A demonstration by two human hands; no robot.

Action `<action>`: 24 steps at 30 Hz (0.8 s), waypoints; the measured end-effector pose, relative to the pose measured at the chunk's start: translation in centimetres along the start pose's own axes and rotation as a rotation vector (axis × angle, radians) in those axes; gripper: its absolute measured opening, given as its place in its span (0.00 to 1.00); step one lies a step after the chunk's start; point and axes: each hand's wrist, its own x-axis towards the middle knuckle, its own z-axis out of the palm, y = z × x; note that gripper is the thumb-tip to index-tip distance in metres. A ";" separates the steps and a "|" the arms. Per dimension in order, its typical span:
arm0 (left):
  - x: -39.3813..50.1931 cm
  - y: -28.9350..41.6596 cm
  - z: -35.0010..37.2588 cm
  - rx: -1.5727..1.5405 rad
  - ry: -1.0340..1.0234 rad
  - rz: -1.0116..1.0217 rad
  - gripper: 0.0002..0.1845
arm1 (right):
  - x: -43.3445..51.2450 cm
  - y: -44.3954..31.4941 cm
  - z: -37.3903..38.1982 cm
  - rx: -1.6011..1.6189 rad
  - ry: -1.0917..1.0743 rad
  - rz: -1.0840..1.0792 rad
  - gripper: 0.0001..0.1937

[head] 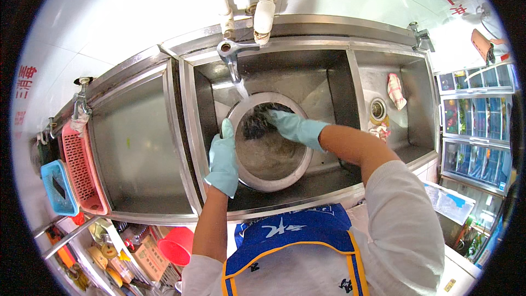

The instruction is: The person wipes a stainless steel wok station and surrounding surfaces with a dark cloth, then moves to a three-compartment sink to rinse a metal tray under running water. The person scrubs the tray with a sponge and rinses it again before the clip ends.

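Note:
A wide-rimmed round metal basin (pixel 272 176) stands in the middle bay of a stainless steel sink (pixel 328 75). Water runs from a metal faucet (pixel 231 63) into its far left part. In a pale green rubber glove, my left hand (pixel 224 158) grips the basin's left rim, thumb on top. My right hand (pixel 294 126), gloved alike, reaches over the right rim into the basin, with its fingertips beside a dark thing (pixel 255 123) under the running water. Splashing blurs those fingertips, so whether they hold it is unclear. Cloudy water covers the basin's bottom.
The right bay holds a drain (pixel 377 109), a checked cloth (pixel 395 91) and another crumpled cloth (pixel 380 132). Left of the middle bay is another steel basin bay (pixel 135 148), with pink (pixel 84 168) and blue (pixel 59 189) plastic baskets beyond it. A red plastic tub (pixel 176 246) sits below the sink's front edge.

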 end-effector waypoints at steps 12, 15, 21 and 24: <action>-3.5 -2.8 2.4 -0.341 0.048 -0.082 0.45 | -9.0 -8.7 10.7 -0.289 -0.289 0.304 0.37; -3.9 -4.2 2.4 -0.754 -0.156 -0.047 0.42 | -6.6 -9.0 13.0 -0.113 0.102 0.041 0.27; -3.0 -4.5 2.3 -0.706 -0.114 -0.042 0.38 | -9.1 -10.3 14.8 -0.238 0.372 -0.262 0.20; -2.5 -3.4 2.5 -0.337 0.071 -0.059 0.41 | -14.0 -8.9 11.7 -0.267 0.017 0.008 0.25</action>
